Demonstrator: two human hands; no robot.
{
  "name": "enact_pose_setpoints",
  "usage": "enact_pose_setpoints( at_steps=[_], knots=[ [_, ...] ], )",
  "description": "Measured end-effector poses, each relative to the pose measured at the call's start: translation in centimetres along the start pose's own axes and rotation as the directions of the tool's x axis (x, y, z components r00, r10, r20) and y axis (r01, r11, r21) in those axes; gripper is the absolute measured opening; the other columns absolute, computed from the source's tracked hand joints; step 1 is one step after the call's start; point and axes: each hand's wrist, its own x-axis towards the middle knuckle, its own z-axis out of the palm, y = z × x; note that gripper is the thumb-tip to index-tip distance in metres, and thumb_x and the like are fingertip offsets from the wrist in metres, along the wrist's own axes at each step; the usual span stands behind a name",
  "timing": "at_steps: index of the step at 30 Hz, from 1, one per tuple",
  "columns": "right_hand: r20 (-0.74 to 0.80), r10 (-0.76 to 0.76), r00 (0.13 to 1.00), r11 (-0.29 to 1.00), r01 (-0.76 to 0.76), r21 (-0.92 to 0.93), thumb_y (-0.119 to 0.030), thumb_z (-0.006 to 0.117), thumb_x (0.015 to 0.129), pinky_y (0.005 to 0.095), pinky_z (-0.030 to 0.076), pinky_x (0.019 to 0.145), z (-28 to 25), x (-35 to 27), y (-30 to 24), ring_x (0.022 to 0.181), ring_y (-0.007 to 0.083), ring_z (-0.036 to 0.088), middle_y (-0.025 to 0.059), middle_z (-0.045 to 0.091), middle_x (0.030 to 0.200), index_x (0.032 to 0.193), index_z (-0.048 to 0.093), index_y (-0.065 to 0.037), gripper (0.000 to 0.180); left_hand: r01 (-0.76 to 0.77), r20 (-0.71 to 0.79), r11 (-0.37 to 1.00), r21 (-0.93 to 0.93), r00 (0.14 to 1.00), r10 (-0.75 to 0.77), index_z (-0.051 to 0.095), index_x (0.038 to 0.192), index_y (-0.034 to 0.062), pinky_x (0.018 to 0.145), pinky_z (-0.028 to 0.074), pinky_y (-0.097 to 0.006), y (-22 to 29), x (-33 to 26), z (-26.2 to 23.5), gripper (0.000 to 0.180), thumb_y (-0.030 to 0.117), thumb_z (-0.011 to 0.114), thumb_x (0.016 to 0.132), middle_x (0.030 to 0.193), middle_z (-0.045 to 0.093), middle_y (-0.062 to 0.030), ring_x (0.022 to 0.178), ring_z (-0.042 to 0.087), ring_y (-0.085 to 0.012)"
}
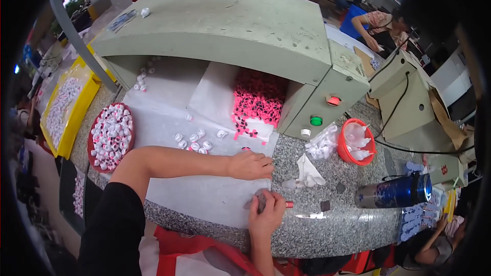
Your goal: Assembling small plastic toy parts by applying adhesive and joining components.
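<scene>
My left hand [250, 165] lies at the right edge of the white sheet [204, 199], its fingers curled; whatever is under them is hidden. Just below it, my right hand [267, 213] is closed around a small dark grey lump [261, 203], whose kind I cannot make out. A short red-ended stick [289, 204] pokes out beside my right fingers. Beyond my left forearm, several small white ball-shaped pieces [194, 138] are scattered on the sheet. Flat pink and black pieces [258, 99] lie heaped under the grey-green metal hood [220, 20].
Left of my arm stands a red bowl [134, 140] heaped with white and pink balls, near a yellow tray [76, 128]. On the right are a red cup [341, 148] with plastic bottles, a crumpled tissue [309, 171] and a blue flask [394, 191]. Other people sit nearby.
</scene>
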Motion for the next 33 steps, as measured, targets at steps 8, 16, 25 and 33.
enact_pose_setpoints(
  at_steps=[8,16,25,33],
  knots=[
    [0.012,-0.024,1.000,0.999,0.024,0.040,-0.013,0.066,0.069,0.0399,0.042,0.069,-0.5,0.6,0.2,0.083,0.0301,0.051,0.0116,0.050,0.093,0.090,0.057,-0.007,0.024,0.569,-0.201,0.820,-0.059,0.798,-0.568,0.060,0.082,0.0038,0.059,0.046,-0.039,-11.7,5.2,-7.7,0.030,0.033,0.054,0.081,0.076,0.058,-0.0136,0.068,0.057,-0.0315],
    [0.002,-0.111,0.994,0.993,0.111,-0.030,-0.012,0.059,0.073,0.0443,0.042,0.072,-0.1,2.1,-0.6,0.077,0.0306,0.053,0.0121,0.054,0.088,0.087,0.056,-0.008,0.015,0.429,-0.583,0.903,0.009,0.737,-0.344,0.060,0.091,0.0020,0.064,0.046,-0.038,-17.5,8.9,-5.2,0.029,0.027,0.046,0.085,0.081,0.061,-0.0168,0.072,0.059,-0.0291],
    [0.180,0.082,0.980,0.996,-0.075,-0.046,-0.014,0.062,0.070,0.0472,0.026,0.096,-0.7,-0.8,-0.2,0.090,0.0332,0.052,0.0135,0.055,0.096,0.092,0.058,-0.011,0.023,0.475,-0.640,0.870,0.129,0.710,-0.293,0.059,0.091,0.0018,0.063,0.047,-0.038,-19.8,8.0,-5.8,0.029,0.027,0.046,0.085,0.081,0.061,-0.0156,0.069,0.059,-0.0277],
    [0.184,-0.083,0.980,0.992,0.098,-0.073,-0.014,0.065,0.071,0.0386,0.042,0.070,-1.5,2.7,-1.6,0.081,0.0304,0.051,0.0114,0.053,0.091,0.092,0.057,-0.006,0.024,0.460,-0.548,0.887,-0.033,0.735,-0.401,0.059,0.091,0.0015,0.062,0.047,-0.038,-20.9,6.6,-4.4,0.029,0.026,0.046,0.084,0.080,0.062,-0.0146,0.066,0.060,-0.0264]
  ],
)
